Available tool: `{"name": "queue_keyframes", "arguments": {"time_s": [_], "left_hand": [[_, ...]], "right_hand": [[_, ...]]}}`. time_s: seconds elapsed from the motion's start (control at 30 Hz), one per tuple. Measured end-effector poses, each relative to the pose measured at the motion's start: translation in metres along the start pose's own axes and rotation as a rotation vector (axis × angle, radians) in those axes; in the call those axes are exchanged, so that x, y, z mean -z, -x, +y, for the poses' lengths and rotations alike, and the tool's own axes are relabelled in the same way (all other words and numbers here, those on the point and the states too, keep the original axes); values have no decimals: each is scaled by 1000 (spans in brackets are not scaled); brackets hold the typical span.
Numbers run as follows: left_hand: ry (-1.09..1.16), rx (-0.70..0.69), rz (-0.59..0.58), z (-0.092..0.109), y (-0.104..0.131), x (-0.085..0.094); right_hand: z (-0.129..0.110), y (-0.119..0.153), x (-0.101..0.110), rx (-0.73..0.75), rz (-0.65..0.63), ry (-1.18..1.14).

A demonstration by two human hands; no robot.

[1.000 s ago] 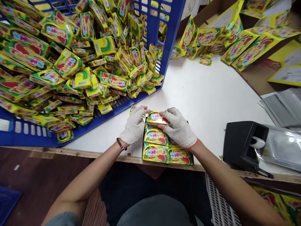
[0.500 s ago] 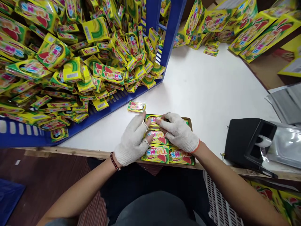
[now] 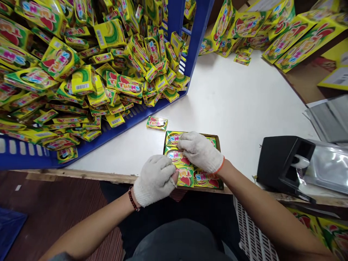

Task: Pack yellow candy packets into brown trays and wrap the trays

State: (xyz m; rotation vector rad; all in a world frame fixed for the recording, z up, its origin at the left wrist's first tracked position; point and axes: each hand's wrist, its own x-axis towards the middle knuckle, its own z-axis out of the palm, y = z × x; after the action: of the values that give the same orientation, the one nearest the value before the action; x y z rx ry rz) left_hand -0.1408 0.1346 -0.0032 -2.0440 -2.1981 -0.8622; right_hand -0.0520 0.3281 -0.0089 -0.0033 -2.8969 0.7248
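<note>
A shallow open box (image 3: 220,145) lies at the table's front edge, holding rows of yellow-green TWINS packs (image 3: 186,176). My left hand (image 3: 156,179), in a white knit glove, is closed at the box's front left corner, with the bare thumb tip against the front left pack. My right hand (image 3: 201,150), gloved too, lies over the back and middle rows with its fingers bent and pressed together on the packs. What sits under those fingertips is hidden. One loose pack (image 3: 157,123) rests on the table just behind and left of the box.
A blue crate (image 3: 130,121) heaped with packs fills the left. Larger TWINS boxes (image 3: 296,40) stand at the back right, with a few small packs (image 3: 243,57) before them. A black tape dispenser (image 3: 282,166) and clear plastic (image 3: 331,163) are on the right of the white table (image 3: 244,98).
My left hand has moved from the back left of the box down to its front left corner, and its fingers have curled. My right hand has shifted slightly left, fingers drawn together.
</note>
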Motion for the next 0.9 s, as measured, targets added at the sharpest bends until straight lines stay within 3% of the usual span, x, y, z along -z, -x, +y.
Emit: {"name": "queue_keyframes", "arguments": {"time_s": [0.1, 0.2, 0.3, 0.4, 0.5, 0.6, 0.67, 0.73, 0.8, 0.9], "left_hand": [[-35, 20, -16, -7, -13, 1], [-83, 120, -129, -13, -16, -9], [25, 184, -162, -23, -7, -25], [229, 175, -21, -49, -4, -40], [225, 325, 127, -91, -21, -50], [-18, 400, -35, -131, -51, -51], [-110, 420, -146, -146, -67, -47], [-91, 488, -118, -149, -77, -39], [64, 576, 45, -139, -81, -29], [497, 585, 274, -98, -79, -14]], "right_hand": [[1, 10, -3, -113, 236, -249], [-9, 19, -24, -269, 454, -217], [-25, 20, -50, -233, 405, -68], [-34, 18, -60, -197, 311, 33], [-35, 16, -58, -199, 242, 70], [-31, 18, -54, -186, 238, 52], [-29, 20, -51, -170, 280, 10], [-26, 24, -47, -188, 357, -51], [-24, 26, -41, -237, 461, -118], [-27, 23, -33, -254, 559, -293]]}}
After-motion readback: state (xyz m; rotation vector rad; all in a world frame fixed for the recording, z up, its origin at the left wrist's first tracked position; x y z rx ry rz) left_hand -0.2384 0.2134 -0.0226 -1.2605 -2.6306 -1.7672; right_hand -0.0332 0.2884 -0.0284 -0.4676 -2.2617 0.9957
